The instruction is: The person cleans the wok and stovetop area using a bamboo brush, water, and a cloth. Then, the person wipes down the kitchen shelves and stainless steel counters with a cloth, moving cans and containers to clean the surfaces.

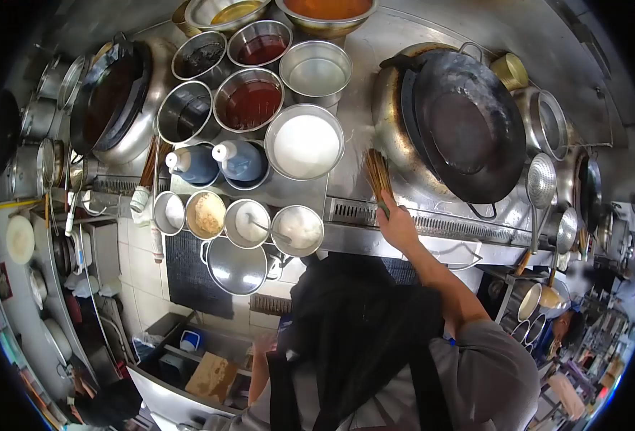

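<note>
My right hand (396, 224) is closed around the handle of a bamboo wok brush (377, 172). The brush's bristles point up and away over the steel range, just left of a large black wok (468, 118), which sits on a rounded steel burner ring (396, 136). My left hand (263, 343) hangs low beside my body, close to an open steel drawer (242, 383); it is small and blurred, so its fingers cannot be made out.
Steel pots of dark and red liquids (249, 103), a pot of white powder (305, 141) and two capped bottles (241, 159) crowd the counter's left half. Small seasoning tubs (297, 230) line its front. Another wok (109, 97) stands left; perforated ladles (541, 181) lie right.
</note>
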Demonstrator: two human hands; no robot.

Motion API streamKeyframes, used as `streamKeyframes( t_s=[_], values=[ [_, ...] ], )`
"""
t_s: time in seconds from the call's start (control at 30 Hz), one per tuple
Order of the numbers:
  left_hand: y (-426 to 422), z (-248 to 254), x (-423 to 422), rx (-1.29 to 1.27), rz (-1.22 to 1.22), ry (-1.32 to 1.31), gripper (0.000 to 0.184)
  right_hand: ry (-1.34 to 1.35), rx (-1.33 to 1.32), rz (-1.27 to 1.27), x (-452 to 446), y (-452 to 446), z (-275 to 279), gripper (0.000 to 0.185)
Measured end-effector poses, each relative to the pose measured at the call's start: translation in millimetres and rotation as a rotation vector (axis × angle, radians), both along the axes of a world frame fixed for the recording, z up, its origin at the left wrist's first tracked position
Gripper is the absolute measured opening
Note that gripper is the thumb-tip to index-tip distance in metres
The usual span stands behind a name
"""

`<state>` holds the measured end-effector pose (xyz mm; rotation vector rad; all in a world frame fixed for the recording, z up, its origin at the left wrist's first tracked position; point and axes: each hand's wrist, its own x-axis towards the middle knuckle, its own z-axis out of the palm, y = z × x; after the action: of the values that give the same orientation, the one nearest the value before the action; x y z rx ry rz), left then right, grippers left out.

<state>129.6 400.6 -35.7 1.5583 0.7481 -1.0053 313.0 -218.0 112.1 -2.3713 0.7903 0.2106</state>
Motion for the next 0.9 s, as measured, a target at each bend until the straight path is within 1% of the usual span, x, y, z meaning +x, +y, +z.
streamKeyframes(
  t_s=[0.07,0.13,0.17,0.2,0.23,0.27,0.3,0.33,0.37,0.4,0.43,0.47,0.5,0.53,0.57,0.6,0.63,0.7,0.73,0.77,0.83,0.87,0.9],
  values=[
    [14,-10,24,-0.292,0.23,0.108,0.032,0.02,-0.061,0.036,12,-5,2,0.058],
    [27,-18,46,-0.556,0.402,0.244,0.033,0.048,-0.187,0.075,82,-24,-4,0.058],
    [23,-9,57,-0.335,0.259,0.12,0.03,0.051,-0.187,0.109,123,-34,7,0.059],
    [17,4,70,-0.091,0.109,0.032,0.026,-0.022,-0.191,0.112,161,-52,-6,0.057],
    [10,20,82,0.143,-0.042,-0.069,0.023,-0.021,-0.143,0.106,198,-66,-5,0.057],
    [8,37,91,0.14,0.047,-0.044,0.017,0.0,-0.155,0.132,224,-73,-2,0.056],
    [10,43,88,0.179,-0.01,-0.045,0.017,0.021,-0.169,0.157,234,-75,2,0.055],
    [15,51,92,0.216,-0.074,-0.048,0.017,0.048,-0.178,0.2,222,-70,3,0.055],
    [18,56,100,0.246,-0.139,-0.056,0.017,0.071,-0.193,0.243,204,-65,6,0.056],
    [29,50,100,0.19,-0.04,-0.028,0.016,0.096,-0.211,0.286,182,-58,11,0.057],
    [39,43,100,0.136,0.06,0.0,0.016,0.1,-0.221,0.354,146,-56,-1,0.059],
    [43,37,99,0.108,0.027,0.001,0.016,0.108,-0.237,0.427,103,-52,-11,0.062],
    [45,30,99,0.093,0.005,0.014,0.016,0.19,-0.262,0.472,67,-37,14,0.055],
    [45,25,98,0.077,-0.017,0.027,0.016,0.115,-0.139,0.507,29,-32,18,0.056],
    [46,19,98,0.061,-0.04,0.04,0.016,0.34,-0.134,0.479,16,-13,52,0.056],
    [34,25,104,0.039,0.083,0.103,0.016,0.341,-0.132,0.473,13,-12,56,0.056],
    [22,32,110,0.02,0.204,0.166,0.016,0.342,-0.126,0.466,11,-12,58,0.056],
    [15,30,118,-0.072,0.283,0.175,0.016,0.182,-0.19,0.406,51,-20,52,0.061],
    [14,31,121,-0.113,0.322,0.181,0.017,0.107,-0.155,0.358,82,-32,31,0.06],
    [7,37,126,-0.005,0.178,0.108,0.018,0.035,-0.116,0.311,112,-40,8,0.06],
    [-9,55,135,0.21,-0.117,-0.026,0.02,0.044,-0.084,0.229,156,-29,21,0.059],
    [0,54,136,0.144,-0.118,-0.042,0.024,0.11,-0.092,0.254,151,-23,30,0.056],
    [13,45,137,0.042,0.053,0.018,0.023,0.172,-0.103,0.276,143,-15,40,0.054]
  ],
)
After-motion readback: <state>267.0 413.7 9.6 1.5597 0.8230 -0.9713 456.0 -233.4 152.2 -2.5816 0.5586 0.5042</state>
